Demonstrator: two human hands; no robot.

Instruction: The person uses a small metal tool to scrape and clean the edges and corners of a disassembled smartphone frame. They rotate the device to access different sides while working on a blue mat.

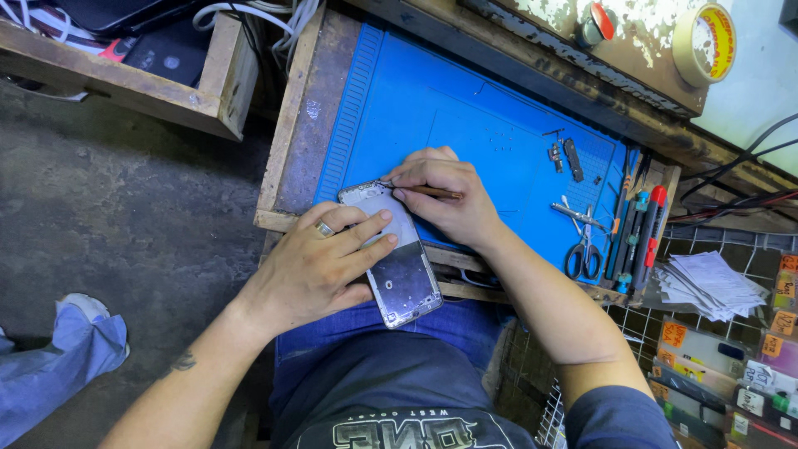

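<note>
The phone frame (392,254), already stripped, is held at the mat's (465,108) near edge by the left hand (320,262), while a thin tool (428,191), pinched in the right hand (445,195), is worked at its top corner; removed parts (567,156) lie on the mat.

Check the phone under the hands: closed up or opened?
Opened. The phone shows a bare inner frame with no cover; the left hand steadies it, and the right hand works a thin tool at its top edge.

We steady an opened phone frame (397,262) with our left hand (320,264) while our right hand (447,198) presses a thin tool (426,191) at its twelve o'clock corner; scissors (584,254) lie toward three o'clock on the blue mat (465,108).
</note>
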